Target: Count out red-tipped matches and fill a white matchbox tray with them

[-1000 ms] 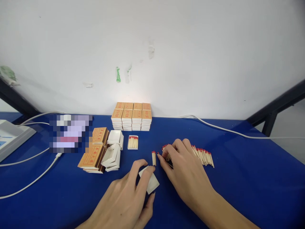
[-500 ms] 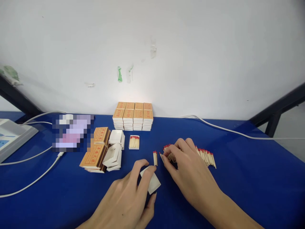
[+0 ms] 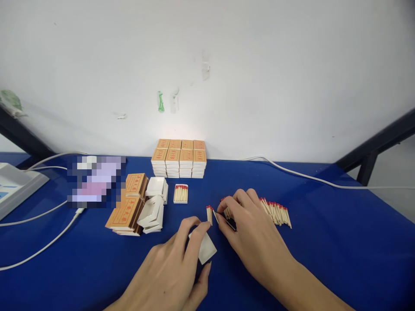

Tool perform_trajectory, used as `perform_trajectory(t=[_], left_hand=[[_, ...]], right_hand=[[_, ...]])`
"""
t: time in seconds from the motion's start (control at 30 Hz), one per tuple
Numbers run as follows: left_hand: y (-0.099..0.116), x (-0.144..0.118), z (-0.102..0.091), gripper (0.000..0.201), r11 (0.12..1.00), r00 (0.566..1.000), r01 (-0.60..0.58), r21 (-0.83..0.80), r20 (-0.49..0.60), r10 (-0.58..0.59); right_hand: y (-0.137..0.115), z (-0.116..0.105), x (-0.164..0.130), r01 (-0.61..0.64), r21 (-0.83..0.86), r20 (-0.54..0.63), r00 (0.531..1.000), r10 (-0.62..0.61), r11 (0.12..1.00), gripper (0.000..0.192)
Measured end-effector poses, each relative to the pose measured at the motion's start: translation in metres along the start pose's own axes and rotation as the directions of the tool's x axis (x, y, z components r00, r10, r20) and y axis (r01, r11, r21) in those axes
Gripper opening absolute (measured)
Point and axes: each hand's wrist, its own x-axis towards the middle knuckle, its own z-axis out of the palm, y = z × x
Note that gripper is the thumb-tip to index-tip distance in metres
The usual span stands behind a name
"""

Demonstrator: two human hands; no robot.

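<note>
My left hand [image 3: 177,263] is curled over a white matchbox tray [image 3: 207,248], its fingertips at the upper side and the thumb near the lower corner. Just beyond those fingertips stands a small row of red-headed matches [image 3: 209,216], side by side on the table. My right hand [image 3: 244,226] pinches a match [image 3: 215,214] between thumb and index finger, right beside that row. Under and behind my right hand spreads a pile of loose matches [image 3: 277,211], partly hidden by the fingers. A small tray filled with matches [image 3: 180,194] lies farther back.
Orange matchboxes [image 3: 180,157] are stacked in rows by the wall. To the left are matchbox sleeves [image 3: 125,214] and several white trays [image 3: 152,211]. A blurred phone-like object [image 3: 94,181] and white cables [image 3: 42,255] lie farther left on the blue table [image 3: 324,242].
My right hand has brought the match slightly left, up to the small row. The left hand stays on the tray. The view has shifted a little.
</note>
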Motion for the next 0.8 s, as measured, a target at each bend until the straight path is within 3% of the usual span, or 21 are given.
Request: perform_trajectory(t=[0.37, 0.8], left_hand=[[0.001, 0.0, -0.004, 0.062, 1.0, 1.0, -0.024, 0.001, -0.002, 0.024], [0.0, 0.0, -0.004, 0.06, 1.0, 1.0, -0.029, 0.001, -0.009, 0.029]], right_hand=[[0.001, -0.016, -0.007, 0.048, 0.039, 0.061, 0.997, -0.05, 0.998, 0.018], [0.0, -0.016, -0.009, 0.025, 0.093, 0.136, 0.99, -0.038, 0.995, 0.019]])
